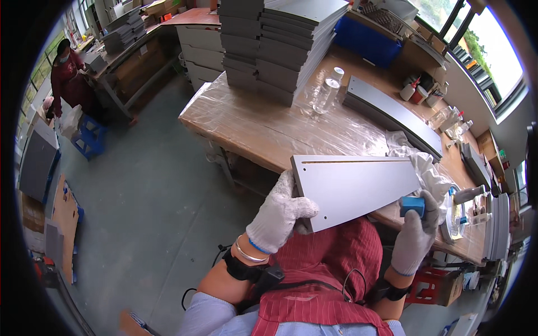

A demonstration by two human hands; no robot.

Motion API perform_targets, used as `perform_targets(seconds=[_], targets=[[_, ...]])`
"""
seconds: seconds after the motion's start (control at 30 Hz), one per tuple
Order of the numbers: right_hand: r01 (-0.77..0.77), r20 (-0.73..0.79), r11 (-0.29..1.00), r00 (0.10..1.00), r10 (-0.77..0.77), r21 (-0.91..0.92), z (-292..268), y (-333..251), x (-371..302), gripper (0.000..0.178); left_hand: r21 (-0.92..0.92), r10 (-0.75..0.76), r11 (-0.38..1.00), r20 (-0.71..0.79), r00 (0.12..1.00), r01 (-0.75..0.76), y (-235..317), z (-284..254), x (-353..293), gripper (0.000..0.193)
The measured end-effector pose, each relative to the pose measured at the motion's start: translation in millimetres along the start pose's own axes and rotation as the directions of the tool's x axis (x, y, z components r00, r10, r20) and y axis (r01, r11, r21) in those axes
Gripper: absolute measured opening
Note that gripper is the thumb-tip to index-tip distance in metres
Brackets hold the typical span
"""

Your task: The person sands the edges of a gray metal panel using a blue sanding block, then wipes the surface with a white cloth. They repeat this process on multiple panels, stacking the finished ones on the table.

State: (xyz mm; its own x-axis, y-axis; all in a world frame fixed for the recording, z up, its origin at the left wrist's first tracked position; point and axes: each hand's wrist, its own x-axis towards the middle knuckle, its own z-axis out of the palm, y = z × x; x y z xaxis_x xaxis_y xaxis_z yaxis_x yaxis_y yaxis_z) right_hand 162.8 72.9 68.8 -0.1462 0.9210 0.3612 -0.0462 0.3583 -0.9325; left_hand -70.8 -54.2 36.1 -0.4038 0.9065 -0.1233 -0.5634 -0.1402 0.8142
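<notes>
The wooden surface (269, 131), covered in clear plastic sheet, fills the upper middle of the head view and carries a tall stack of grey panels (280, 45) at its far end, with one long grey panel (392, 115) lying flat toward the right. Beyond it stands a blue bin (367, 42); its contents cannot be made out. A grey concrete floor (140, 185) spreads to the left, where another person (67, 75) stands at a second bench. Nearer, a flat grey panel (353, 187) is held tilted above the person's lap, just in front of the surface edge. The gloved left hand (277, 215) has its grip closed around the panel's left end. The gloved right hand (417, 232) pinches a small blue block (412, 205) against the panel's right lower edge. A clear plastic bottle (328, 92) stands upright beside the stack.
</notes>
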Motion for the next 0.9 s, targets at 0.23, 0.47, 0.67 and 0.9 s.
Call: perform_targets(seconds=[0.23, 0.47, 0.67, 0.9], targets=[[0.542, 0.438, 0.788, 0.808, -0.393, -0.291, 17.6, -61.9, -42.6, 0.059, 0.040, 0.013, 0.999, 0.033, 0.999, -0.015, 13.3, 38.8, -19.9, 0.067], [0.763, 0.620, 0.581, 0.608, -0.497, -0.283, 34.4, -82.6, -51.8, 0.056, 0.042, 0.001, 0.999, 0.032, 0.999, -0.003, 16.0, 52.1, -36.7, 0.059], [0.769, 0.539, 0.509, 0.637, -0.551, -0.388, 13.1, -83.5, -60.9, 0.056, 0.038, -0.008, 0.999, 0.062, 0.998, 0.006, 14.4, 67.3, -41.6, 0.057], [0.819, 0.513, 0.401, 0.571, -0.641, -0.411, 1.8, -87.8, -75.7, 0.060, -0.059, -0.004, 0.998, 0.092, 0.996, 0.009, 1.7, 83.1, -50.5, 0.059]])
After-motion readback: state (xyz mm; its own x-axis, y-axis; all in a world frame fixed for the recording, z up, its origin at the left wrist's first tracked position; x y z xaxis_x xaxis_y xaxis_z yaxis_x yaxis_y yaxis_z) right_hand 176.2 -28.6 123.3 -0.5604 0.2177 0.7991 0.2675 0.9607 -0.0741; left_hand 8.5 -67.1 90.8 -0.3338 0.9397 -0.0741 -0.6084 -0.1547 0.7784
